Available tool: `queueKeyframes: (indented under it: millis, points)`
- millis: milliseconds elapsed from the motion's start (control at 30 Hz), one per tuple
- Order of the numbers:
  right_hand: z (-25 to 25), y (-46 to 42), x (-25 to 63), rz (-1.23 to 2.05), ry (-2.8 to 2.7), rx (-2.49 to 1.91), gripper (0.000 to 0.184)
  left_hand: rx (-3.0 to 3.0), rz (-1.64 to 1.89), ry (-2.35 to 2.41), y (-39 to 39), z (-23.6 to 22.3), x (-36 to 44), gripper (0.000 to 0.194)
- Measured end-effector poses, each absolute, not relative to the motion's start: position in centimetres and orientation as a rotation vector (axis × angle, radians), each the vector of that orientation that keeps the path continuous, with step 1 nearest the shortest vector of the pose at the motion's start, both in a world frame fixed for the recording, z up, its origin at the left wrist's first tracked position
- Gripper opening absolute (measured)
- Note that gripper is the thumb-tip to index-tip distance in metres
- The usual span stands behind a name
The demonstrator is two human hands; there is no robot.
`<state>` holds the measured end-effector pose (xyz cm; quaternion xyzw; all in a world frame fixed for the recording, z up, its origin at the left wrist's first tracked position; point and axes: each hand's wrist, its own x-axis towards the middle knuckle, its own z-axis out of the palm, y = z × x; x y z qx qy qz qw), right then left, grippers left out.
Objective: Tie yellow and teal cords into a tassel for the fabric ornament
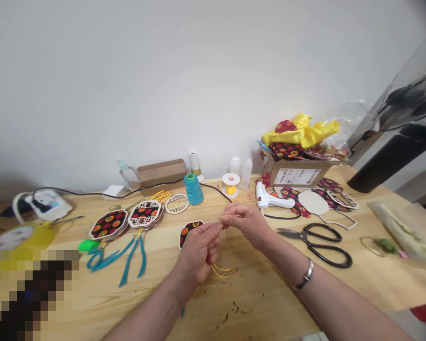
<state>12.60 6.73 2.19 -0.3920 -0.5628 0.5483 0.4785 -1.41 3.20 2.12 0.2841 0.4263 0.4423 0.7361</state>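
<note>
My left hand (pixel 200 248) and my right hand (pixel 246 225) meet over the middle of the table, fingertips almost touching. Both are closed in a pinch on a thin yellow cord (pixel 229 246), which loops down below them toward the tabletop. The pinched part of the cord is mostly hidden by the fingers. Partly behind my left hand lies a dark patterned fabric piece with a pale rim (pixel 186 231). A bit of teal shows below my left wrist. To the right of my right hand are black-handled scissors (pixel 317 239), lying partly open.
Ornaments with teal tassels (pixel 108 225) lie at left. A teal thread cone (pixel 193 189), a yellow cord spool (pixel 230 184) and a white glue gun (pixel 273 199) stand or lie farther back. A full cardboard box (pixel 296 173) is at back right, near a black cylinder (pixel 394 156).
</note>
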Motion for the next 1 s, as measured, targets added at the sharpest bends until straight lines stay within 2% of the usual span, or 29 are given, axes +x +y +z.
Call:
queueKeyframes:
  millis: [200, 367, 567, 1000]
  points:
    - [2.08, 6.76, 12.71, 1.391, -1.374, -1.019, 0.018, 0.649, 0.999, 0.997, 3.25, 2.11, -1.49, 0.023]
    - [1.79, 7.10, 13.15, 1.366, -1.298, -1.095, 0.036, 0.641, 1.032, 0.999, 3.41, 1.96, -1.53, 0.025]
    - [1.84, 7.14, 13.00, 1.406, -1.288, -1.072, 0.020, 0.630, 1.041, 0.991, 3.47, 1.84, -1.69, 0.025]
    - [1.99, 7.05, 12.93, 1.327, -1.340, -1.105, 0.021, 0.671, 1.005, 0.998, 3.32, 1.88, -1.51, 0.028]
